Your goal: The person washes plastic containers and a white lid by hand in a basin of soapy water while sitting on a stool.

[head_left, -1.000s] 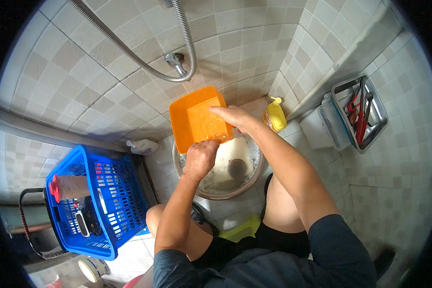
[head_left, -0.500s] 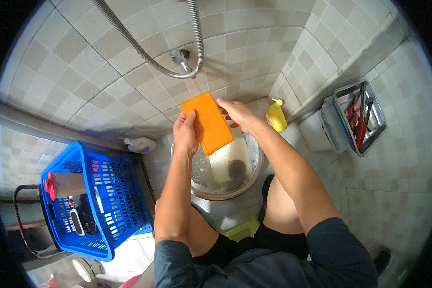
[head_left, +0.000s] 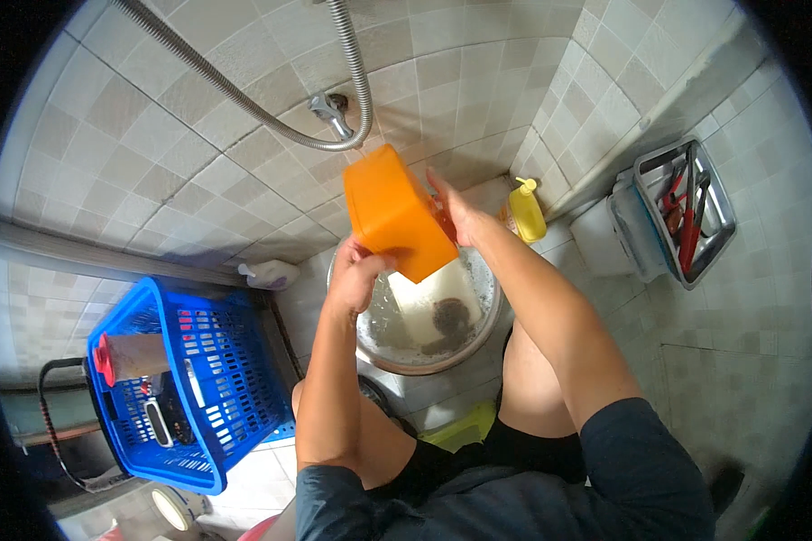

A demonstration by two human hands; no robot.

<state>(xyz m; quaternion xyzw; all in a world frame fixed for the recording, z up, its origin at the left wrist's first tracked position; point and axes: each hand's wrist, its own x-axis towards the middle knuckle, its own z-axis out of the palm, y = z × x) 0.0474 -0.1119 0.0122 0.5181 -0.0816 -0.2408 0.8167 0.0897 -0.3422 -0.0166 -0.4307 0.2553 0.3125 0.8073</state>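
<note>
An orange rectangular plastic box (head_left: 397, 212) is held tilted above a round basin, below the tap. My left hand (head_left: 356, 278) grips its lower left edge, thumb on the near face. At its right side is my right hand (head_left: 458, 216), closed on that side with one finger stretched up; its other fingertips are partly hidden by the box and blurred. The basin (head_left: 424, 368) holds cloudy, sudsy water. A pale rectangular piece (head_left: 410, 307) lies in it, and beside that sits a dark round scrubber-like thing (head_left: 451, 317).
Left stands a blue basket (head_left: 216, 361) holding a red-lidded container (head_left: 135, 359). A white bottle (head_left: 269, 274) and a yellow pump bottle (head_left: 523, 212) flank the basin. Right, a metal tray (head_left: 717, 230) holds red-handled tools. A shower hose (head_left: 244, 106) hangs above the tap (head_left: 329, 110).
The orange box has turned and tilted, so its depth shows more. My left hand has moved down to its lower edge, and my right hand has shifted slightly along its right side.
</note>
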